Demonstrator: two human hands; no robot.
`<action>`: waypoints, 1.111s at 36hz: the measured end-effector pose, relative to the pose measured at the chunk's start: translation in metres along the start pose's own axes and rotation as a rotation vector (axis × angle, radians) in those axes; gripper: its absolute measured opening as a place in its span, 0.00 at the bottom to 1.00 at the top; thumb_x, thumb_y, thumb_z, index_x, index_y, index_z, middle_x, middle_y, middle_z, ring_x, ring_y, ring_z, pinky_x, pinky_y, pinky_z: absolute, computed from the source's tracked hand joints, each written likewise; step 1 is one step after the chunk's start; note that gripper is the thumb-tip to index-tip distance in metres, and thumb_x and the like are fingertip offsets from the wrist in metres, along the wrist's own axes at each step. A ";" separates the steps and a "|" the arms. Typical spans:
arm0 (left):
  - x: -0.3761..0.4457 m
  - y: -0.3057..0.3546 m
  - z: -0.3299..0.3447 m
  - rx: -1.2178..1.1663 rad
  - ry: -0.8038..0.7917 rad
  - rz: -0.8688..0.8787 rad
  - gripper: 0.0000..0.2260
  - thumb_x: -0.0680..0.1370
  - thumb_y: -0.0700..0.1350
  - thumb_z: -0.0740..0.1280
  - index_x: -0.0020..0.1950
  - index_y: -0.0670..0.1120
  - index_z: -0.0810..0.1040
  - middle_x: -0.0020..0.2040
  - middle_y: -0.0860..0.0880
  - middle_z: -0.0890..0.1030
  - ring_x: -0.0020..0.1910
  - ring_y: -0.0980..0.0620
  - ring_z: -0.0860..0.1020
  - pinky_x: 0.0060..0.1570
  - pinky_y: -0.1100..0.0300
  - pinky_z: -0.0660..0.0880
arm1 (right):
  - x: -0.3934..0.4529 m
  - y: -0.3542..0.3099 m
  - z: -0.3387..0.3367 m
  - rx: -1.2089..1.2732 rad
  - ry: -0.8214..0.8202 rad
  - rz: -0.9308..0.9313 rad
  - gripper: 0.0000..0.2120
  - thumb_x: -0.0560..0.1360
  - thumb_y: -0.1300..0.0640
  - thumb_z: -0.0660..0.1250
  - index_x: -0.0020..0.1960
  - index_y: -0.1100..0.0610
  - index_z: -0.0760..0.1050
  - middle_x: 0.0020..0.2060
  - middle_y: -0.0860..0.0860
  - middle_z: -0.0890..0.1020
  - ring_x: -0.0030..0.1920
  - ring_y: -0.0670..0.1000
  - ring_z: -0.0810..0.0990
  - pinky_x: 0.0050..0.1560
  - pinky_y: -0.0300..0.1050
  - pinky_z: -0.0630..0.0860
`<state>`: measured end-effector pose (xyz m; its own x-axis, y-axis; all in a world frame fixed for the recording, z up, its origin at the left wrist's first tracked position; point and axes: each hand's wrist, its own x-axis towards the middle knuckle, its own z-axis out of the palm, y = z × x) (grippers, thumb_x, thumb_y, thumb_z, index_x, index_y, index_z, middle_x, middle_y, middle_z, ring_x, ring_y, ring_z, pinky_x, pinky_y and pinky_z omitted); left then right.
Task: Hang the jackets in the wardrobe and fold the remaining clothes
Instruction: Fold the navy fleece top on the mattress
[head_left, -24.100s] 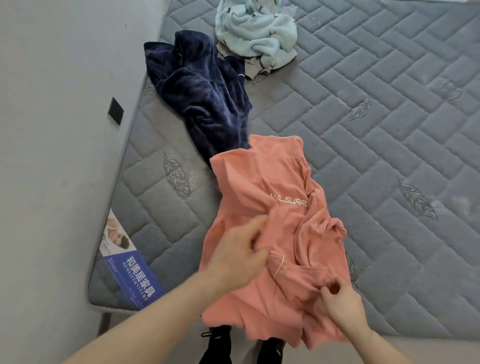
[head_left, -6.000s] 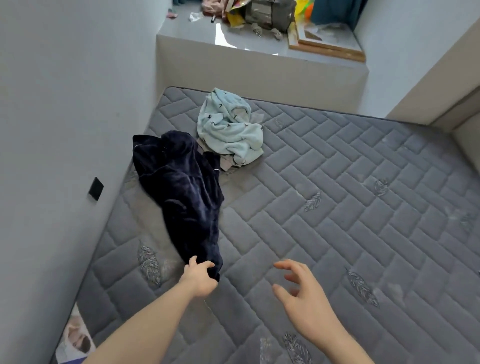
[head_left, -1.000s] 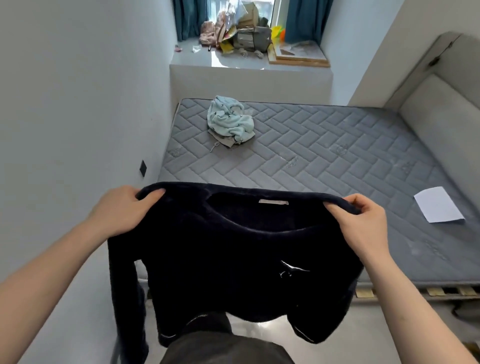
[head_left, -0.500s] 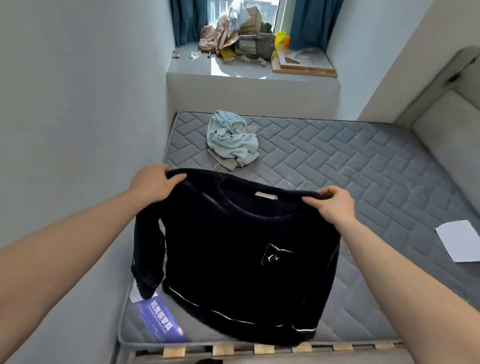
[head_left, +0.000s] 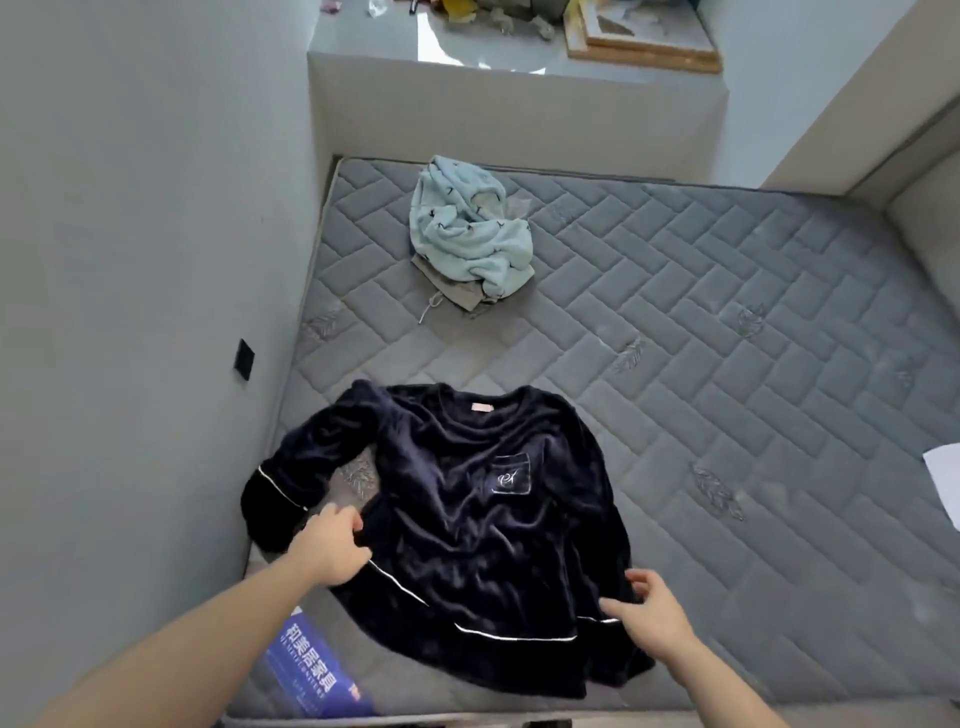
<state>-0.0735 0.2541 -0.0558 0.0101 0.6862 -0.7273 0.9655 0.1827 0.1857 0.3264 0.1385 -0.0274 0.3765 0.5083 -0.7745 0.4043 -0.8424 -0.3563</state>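
A dark navy velvet top (head_left: 467, 509) lies spread front-up on the grey mattress (head_left: 727, 374), near its front left corner. The collar points away from me and a small embroidered chest pocket shows. Its left sleeve bends down along the wall side. My left hand (head_left: 332, 548) pinches the top's left side edge just above the hem. At the right end of the hem, my right hand (head_left: 647, 613) rests with fingers loosely spread, gripping nothing. A crumpled light blue garment (head_left: 467, 228) sits at the far side of the mattress on top of a beige one (head_left: 457, 288).
A grey wall with a black socket (head_left: 244, 359) runs close along the mattress's left side. Beyond the bed, a window ledge (head_left: 519, 52) holds clutter. A white sheet of paper (head_left: 943, 480) lies at the right edge. A blue label (head_left: 311, 670) marks the mattress's front corner.
The navy top, held up in the air by its shoulders half a second ago, now lies flat on the mattress. Both hands have moved from the shoulders down to the hem.
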 end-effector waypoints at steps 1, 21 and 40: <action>0.007 -0.008 0.015 -0.010 -0.032 -0.029 0.20 0.76 0.52 0.69 0.66 0.50 0.73 0.66 0.47 0.71 0.64 0.46 0.75 0.66 0.54 0.71 | 0.008 0.008 0.005 -0.010 -0.013 0.028 0.32 0.73 0.54 0.77 0.72 0.57 0.68 0.70 0.57 0.73 0.66 0.57 0.76 0.67 0.51 0.72; 0.143 -0.037 0.226 -0.858 0.168 -0.776 0.40 0.74 0.51 0.77 0.74 0.36 0.58 0.66 0.34 0.74 0.60 0.34 0.77 0.63 0.40 0.75 | 0.232 0.075 0.078 -0.078 0.114 0.138 0.53 0.72 0.50 0.78 0.82 0.58 0.46 0.79 0.58 0.60 0.76 0.61 0.65 0.73 0.60 0.65; 0.042 -0.028 0.279 -0.715 0.248 -0.982 0.22 0.80 0.51 0.69 0.58 0.31 0.77 0.50 0.31 0.81 0.50 0.33 0.81 0.56 0.44 0.78 | 0.271 0.103 -0.066 0.078 0.673 0.122 0.14 0.79 0.60 0.60 0.63 0.63 0.73 0.60 0.70 0.78 0.63 0.70 0.75 0.65 0.60 0.70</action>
<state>-0.0277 0.0815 -0.2759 -0.7617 0.1423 -0.6322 0.1767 0.9842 0.0087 0.5256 0.2010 -0.2393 0.8616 0.3885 -0.3268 0.2745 -0.8980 -0.3438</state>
